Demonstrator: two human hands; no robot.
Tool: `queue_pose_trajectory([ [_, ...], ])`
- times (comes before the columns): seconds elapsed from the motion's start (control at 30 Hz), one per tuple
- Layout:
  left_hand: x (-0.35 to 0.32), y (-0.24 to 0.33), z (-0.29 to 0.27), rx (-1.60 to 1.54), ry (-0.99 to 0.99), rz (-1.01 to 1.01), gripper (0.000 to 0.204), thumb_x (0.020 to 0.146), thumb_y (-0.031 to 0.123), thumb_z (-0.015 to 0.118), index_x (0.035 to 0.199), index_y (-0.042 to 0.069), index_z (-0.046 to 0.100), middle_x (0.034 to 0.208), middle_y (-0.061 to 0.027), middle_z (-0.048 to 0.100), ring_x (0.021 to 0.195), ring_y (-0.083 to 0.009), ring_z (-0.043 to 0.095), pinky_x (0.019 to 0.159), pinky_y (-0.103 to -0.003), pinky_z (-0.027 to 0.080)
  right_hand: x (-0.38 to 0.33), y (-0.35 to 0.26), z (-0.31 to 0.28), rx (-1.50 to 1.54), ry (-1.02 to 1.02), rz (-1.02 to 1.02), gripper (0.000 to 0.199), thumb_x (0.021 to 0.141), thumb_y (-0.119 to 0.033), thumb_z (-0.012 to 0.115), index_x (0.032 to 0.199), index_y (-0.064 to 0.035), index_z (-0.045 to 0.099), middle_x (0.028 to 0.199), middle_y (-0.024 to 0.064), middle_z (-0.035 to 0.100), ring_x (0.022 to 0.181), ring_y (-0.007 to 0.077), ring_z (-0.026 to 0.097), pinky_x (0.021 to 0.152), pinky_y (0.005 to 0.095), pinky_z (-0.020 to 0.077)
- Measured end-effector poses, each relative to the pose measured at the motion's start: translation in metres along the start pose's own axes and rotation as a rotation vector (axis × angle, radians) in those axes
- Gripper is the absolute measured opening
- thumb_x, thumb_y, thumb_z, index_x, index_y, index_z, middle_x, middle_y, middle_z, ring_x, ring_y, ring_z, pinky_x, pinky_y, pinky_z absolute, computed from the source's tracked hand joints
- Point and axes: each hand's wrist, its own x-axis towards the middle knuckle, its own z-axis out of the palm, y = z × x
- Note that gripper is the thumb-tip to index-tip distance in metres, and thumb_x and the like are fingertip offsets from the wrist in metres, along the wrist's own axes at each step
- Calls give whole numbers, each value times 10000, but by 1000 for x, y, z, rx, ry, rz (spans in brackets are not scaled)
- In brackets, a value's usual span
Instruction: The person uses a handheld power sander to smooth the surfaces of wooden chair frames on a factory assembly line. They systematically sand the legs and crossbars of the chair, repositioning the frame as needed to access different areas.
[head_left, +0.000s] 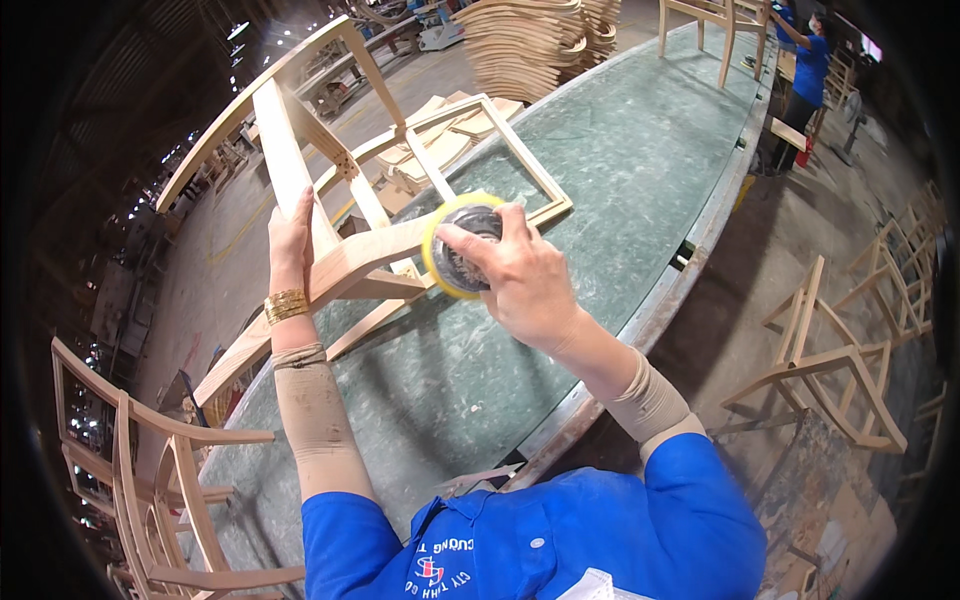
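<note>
At centre of the green counter (600, 160) we see a bare wooden chair frame (350, 255) lying on its side. Our left hand (291, 245), at 9 o'clock of the frame, is wrapped around one rail. Our right hand (520, 275) is curled over a round yellow-rimmed sanding disc (455, 245), pressed to the frame's 3 o'clock end. More chair frames (840, 370) stand at 4 o'clock on the floor.

Stacked curved wooden parts (530, 40), spare chair frames (830, 370)
</note>
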Motion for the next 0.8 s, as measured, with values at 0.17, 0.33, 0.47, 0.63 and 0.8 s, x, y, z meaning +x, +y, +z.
queue_pose_trajectory([
  [0.17,-2,-3,-2,1,38,-20,586,829,383,729,1127,-93,560,1043,-138,642,923,-162,606,801,-304,489,-4,25,-8,102,30,200,664,684,13,727,1239,-307,550,1116,141,463,931,340,618,764,418,564],
  [0.33,0,-2,0,-14,29,-4,526,854,350,709,1108,-90,572,1045,-125,641,926,-158,605,807,-293,484,-27,82,30,560,325,302,739,622,-2,824,1271,-168,510,1110,91,508,1016,219,566,866,346,504],
  [0.47,5,5,-9,-32,-47,-26,474,879,307,689,1110,-89,571,1067,-115,635,950,-151,599,813,-274,476,-47,103,84,1264,286,534,709,710,75,757,1318,-125,451,1145,56,575,1004,149,584,871,282,499],
  [0.63,2,6,-11,-71,8,-47,463,878,267,698,1139,-83,544,1062,-88,620,929,-134,587,813,-270,481,-54,96,75,1507,356,603,720,710,94,743,1325,-101,424,1117,48,557,999,141,596,849,270,521],
  [0.8,4,10,1,-107,-59,-97,420,878,226,698,1124,-79,546,1049,-78,617,932,-125,586,814,-270,485,-18,90,40,1241,288,320,723,698,28,784,1317,-144,451,1143,75,535,1016,162,585,869,298,531],
])
